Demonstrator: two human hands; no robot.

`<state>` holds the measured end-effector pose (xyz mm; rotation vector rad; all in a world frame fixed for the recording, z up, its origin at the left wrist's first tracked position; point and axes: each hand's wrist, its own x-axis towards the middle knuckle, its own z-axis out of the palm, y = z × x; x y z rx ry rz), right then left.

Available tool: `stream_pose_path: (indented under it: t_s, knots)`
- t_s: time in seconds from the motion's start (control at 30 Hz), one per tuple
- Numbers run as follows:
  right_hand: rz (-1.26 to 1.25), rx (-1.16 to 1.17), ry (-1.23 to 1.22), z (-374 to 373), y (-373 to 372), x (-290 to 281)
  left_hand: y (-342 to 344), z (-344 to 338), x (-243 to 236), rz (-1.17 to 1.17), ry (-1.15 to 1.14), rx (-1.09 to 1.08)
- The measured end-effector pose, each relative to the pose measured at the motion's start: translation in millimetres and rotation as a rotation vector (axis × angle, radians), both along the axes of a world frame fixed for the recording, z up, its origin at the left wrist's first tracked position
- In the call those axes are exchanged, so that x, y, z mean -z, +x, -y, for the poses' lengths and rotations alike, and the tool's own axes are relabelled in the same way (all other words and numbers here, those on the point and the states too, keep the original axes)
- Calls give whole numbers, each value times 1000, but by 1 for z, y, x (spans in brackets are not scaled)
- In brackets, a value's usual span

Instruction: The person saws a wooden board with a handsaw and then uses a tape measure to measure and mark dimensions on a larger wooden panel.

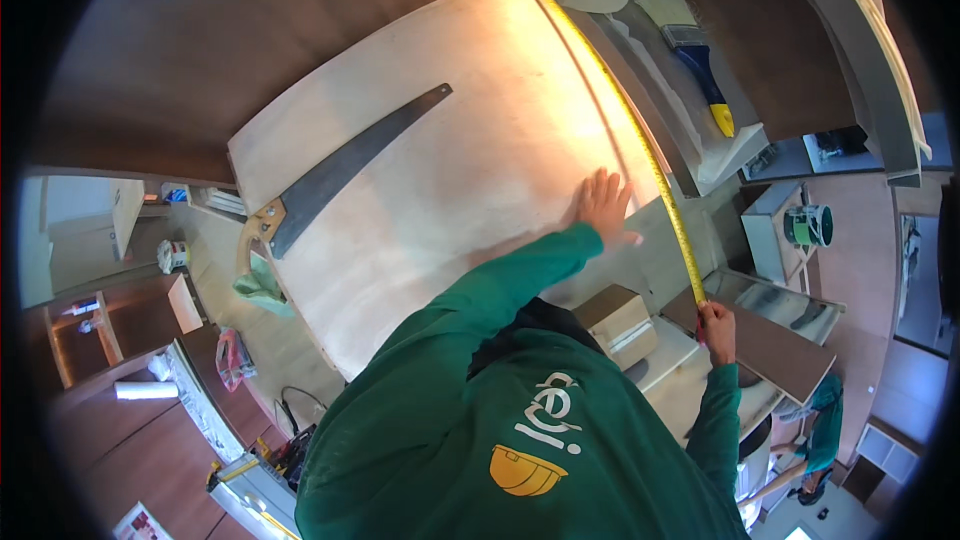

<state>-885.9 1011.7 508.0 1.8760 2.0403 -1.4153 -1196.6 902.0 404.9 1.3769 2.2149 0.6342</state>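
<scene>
Head cam: so the yellow tape measure (640, 125) is pulled out as a long thin strip with dark markings, running down the right-hand edge of a big pale wooden panel (450, 155) and past its near corner. It looks bowed, but the lens bends everything. Right hand (716, 330) is closed around the near end, a bit of red showing by the fingers; most of the case is hidden. Left hand (604, 206) is empty and open, fingers spread over the panel by that same edge, just beside the strip. Handsaw (350, 175) lies flat on the panel too. Container-wise, there's a green tub (808, 226) off to the right, a brown box (616, 325) near the right hand, and a whitish tub (172, 257) over left; can't make out what's in any of them.
</scene>
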Motion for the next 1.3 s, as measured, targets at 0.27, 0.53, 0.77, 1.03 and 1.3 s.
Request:
stream_pose_path:
  t_s: [0.27, 0.53, 0.77, 1.03, 1.3]
  knots:
    - [23, -106, 16, -10, -22, 18, -23, 23, 23, -305, -21, 132]
    - [94, -165, 163, -23, -17, 39, -22, 17, 23, -288, -16, 153]
    - [272, -237, 335, -49, -21, 71, -37, 16, 23, -311, 10, 227]
    - [372, -204, 366, -63, -29, 74, -33, 16, 23, -352, -19, 242]
    - [318, -111, 363, -52, -33, 84, -35, 17, 24, -381, -14, 261]
